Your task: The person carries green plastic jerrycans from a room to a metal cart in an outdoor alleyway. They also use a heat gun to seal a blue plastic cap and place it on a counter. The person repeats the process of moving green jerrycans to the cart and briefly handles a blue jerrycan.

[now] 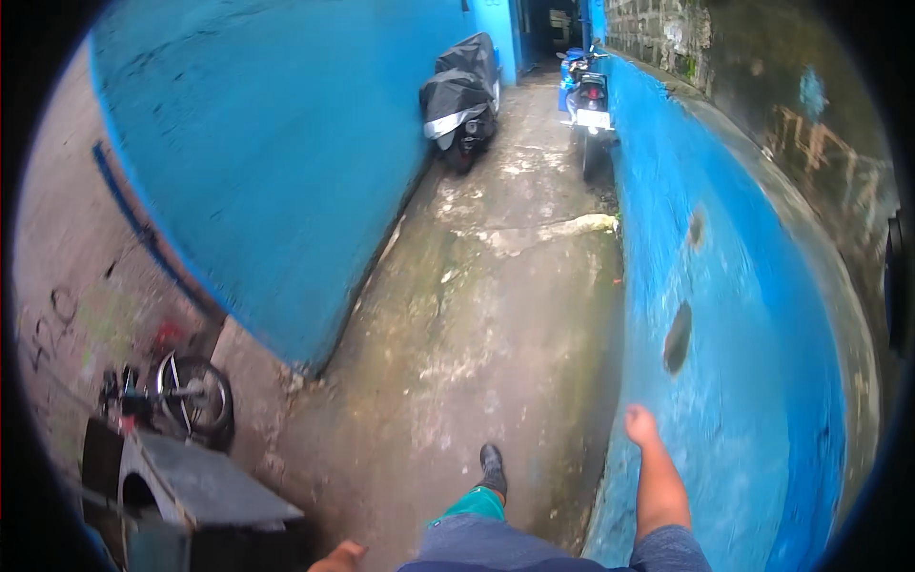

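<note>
My right hand (640, 425) is held out in front at the right, its fingers curled into a loose fist with nothing visible in them. The blue wall (729, 419) on the right lies beyond it; whether they touch I cannot tell. Only a small part of my left hand (340, 557) shows at the lower edge, with most of its fingers cut off from sight. Between my hands, one dark shoe (492, 463) is on the concrete path (448, 362), below a green garment edge (474, 504).
A motorcycle under a dark cover (463, 91) stands along the left blue wall (276, 172). Another motorcycle (590, 100) is parked by the right wall, near a dark doorway (553, 29). At the lower left are a motorcycle wheel (194, 395) and a grey box-like structure (210, 481).
</note>
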{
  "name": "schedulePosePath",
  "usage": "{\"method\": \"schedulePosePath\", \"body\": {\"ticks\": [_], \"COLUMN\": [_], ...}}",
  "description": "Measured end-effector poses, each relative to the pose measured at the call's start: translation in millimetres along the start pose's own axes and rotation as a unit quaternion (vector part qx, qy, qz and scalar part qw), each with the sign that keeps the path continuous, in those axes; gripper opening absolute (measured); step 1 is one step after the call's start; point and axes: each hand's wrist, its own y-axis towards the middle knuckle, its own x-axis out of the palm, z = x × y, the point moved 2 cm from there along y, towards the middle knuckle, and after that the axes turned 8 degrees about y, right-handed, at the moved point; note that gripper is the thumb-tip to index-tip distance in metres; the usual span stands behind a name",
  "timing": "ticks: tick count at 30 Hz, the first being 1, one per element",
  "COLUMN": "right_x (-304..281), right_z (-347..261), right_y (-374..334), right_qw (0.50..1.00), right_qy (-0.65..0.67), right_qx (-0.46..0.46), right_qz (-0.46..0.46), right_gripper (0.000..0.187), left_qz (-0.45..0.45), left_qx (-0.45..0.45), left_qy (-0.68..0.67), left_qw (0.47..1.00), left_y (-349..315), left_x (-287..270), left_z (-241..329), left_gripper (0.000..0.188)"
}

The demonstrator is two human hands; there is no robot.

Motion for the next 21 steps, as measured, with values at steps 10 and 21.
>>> {"method": "schedulePosePath", "body": {"ticks": [10,21], "right_x": [76,92], "right_z": [106,64], "right_y": [39,625], "right_qw": [0.780,0.841], "right_qy": [0.125,-0.270], "right_qx": [0.479,0.062], "right_qz": [-0.383,-0.465], "right_gripper": [0.021,0.032], "left_qz": [0.020,0.061], "left_qx": [0.394,0.272], "left_qy": [-0.094,0.054], "left_qw": [0.914,0.959], "left_y": [-8,36], "left_x": [-370,-653], "left_z": [576,877], "left_gripper": [0.063,0.070]}}
